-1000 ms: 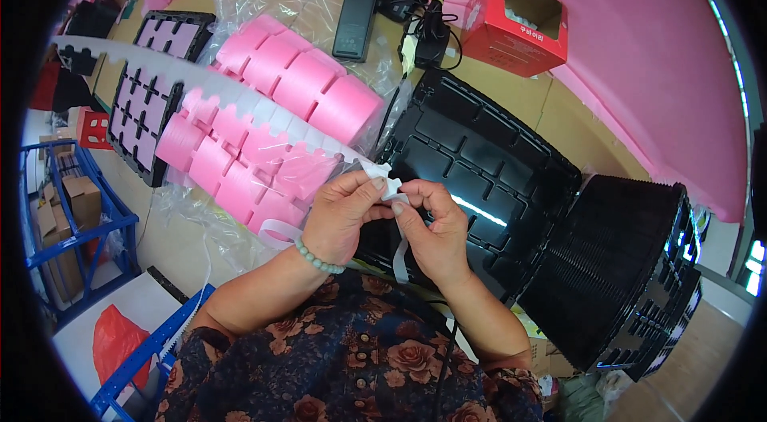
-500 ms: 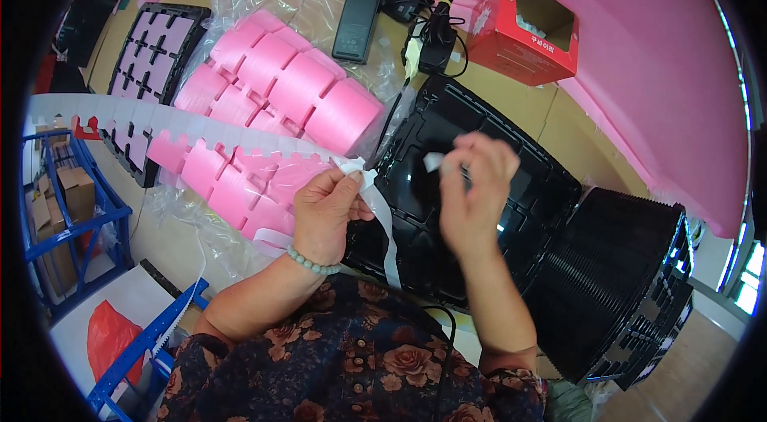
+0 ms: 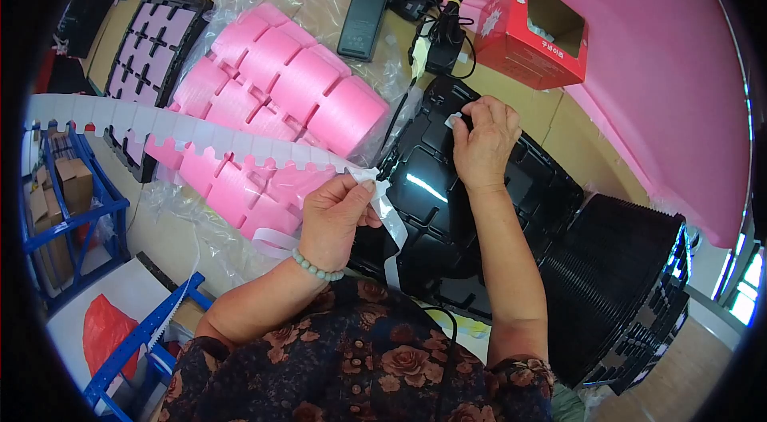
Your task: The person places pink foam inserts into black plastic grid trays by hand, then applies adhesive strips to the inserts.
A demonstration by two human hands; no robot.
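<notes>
My left hand (image 3: 335, 213) pinches the end of a long white strip of notched tabs (image 3: 200, 128), which runs off to the far left. A loose white tail (image 3: 391, 222) hangs from the pinch over a glossy black plastic tray (image 3: 447, 190). Toward the tray's far end, my right hand (image 3: 486, 142) holds a small white sticker (image 3: 454, 119) at its fingertips, at or just above the black surface. Stacked pink foam sheets (image 3: 296, 87) with slots lie left of the tray, partly under the strip.
A tall stack of black trays (image 3: 615, 278) stands at the right. Behind are a red box (image 3: 534, 32), a black phone (image 3: 363, 21) and bundled cables (image 3: 447, 27). A tray with pink sheet (image 3: 156, 51) lies far left, a blue rack (image 3: 76, 214) nearer.
My right hand has moved away from me, toward the tray's far end, with the small white sticker. My left hand has shifted slightly right, still pinching the strip.
</notes>
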